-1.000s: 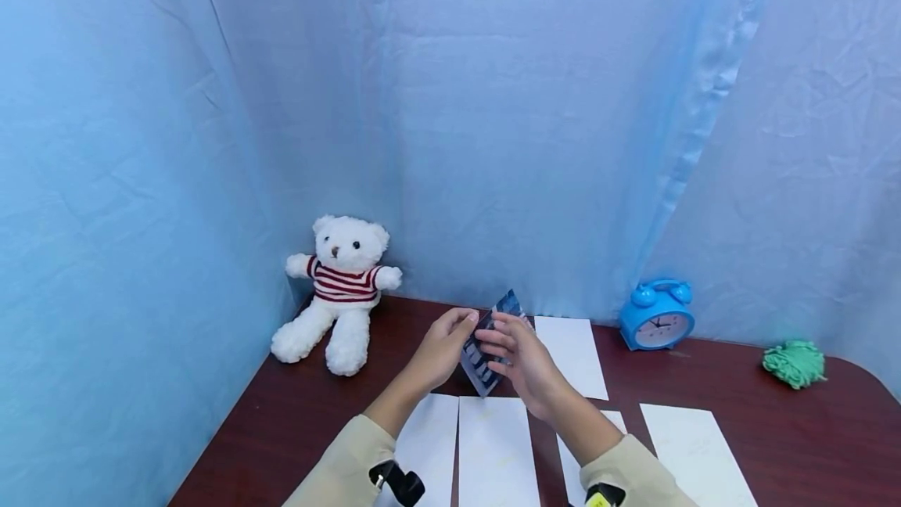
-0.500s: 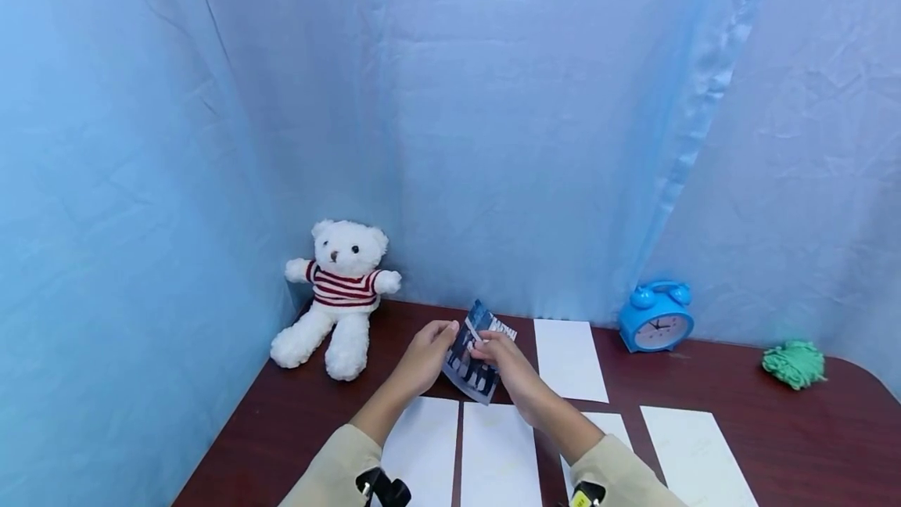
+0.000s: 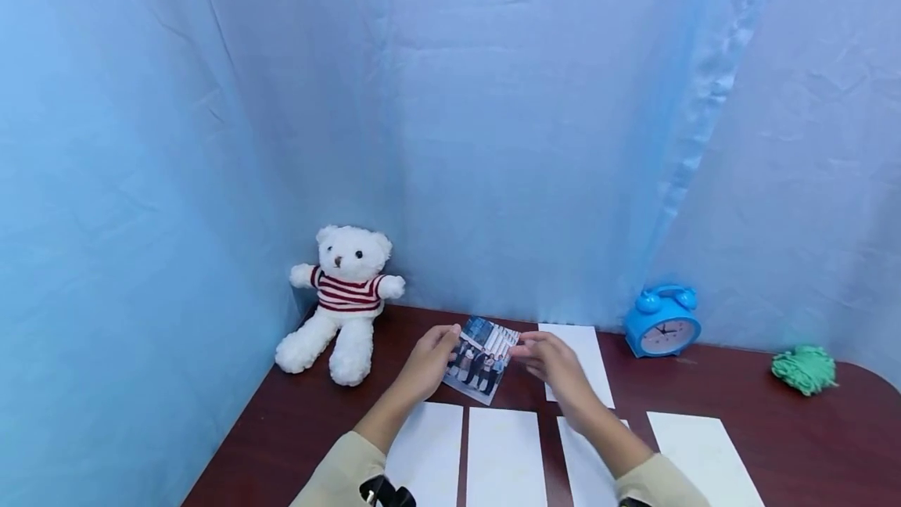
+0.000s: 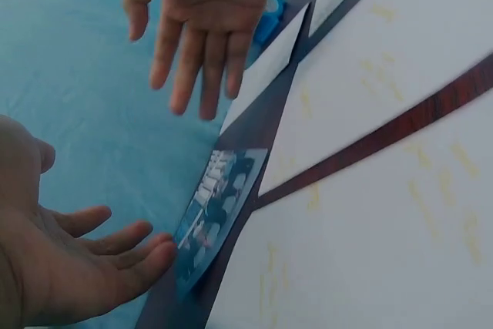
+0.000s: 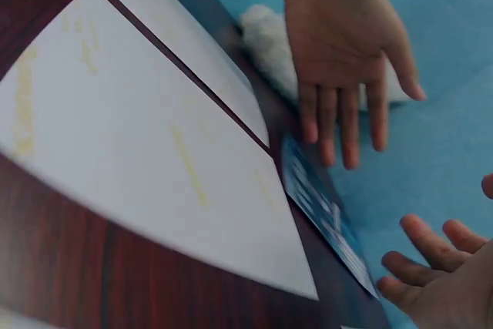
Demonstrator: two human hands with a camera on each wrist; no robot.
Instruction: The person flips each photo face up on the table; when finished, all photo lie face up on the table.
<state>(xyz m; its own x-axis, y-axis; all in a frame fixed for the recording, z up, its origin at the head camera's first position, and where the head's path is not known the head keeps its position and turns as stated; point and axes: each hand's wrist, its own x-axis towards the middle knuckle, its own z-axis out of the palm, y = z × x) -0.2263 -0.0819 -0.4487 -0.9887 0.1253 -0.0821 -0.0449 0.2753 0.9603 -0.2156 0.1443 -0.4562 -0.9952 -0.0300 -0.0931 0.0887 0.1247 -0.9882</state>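
Observation:
A photo print (image 3: 480,361) of several people lies on the dark wooden table, just behind the front white sheets. My left hand (image 3: 431,360) is beside its left edge; in the left wrist view its fingers (image 4: 127,256) are extended and spread, with the tips close to the photo. Whether they touch it, I cannot tell. To the right of the photo is my right hand (image 3: 556,366), fingers straight and holding nothing. The right wrist view shows the photo (image 5: 323,209) lying between both hands, neither gripping it.
White sheets with faint yellow marks lie in front, including one at front left (image 3: 425,452) and one at the right (image 3: 704,456); another sheet (image 3: 587,358) lies behind my right hand. A white teddy bear (image 3: 346,303), blue alarm clock (image 3: 662,323) and green yarn bundle (image 3: 805,370) stand along the back.
The photo, tilted and bent in both hands earlier, now lies flat on the table. My right hand has let go and moved right; the left fingers have opened.

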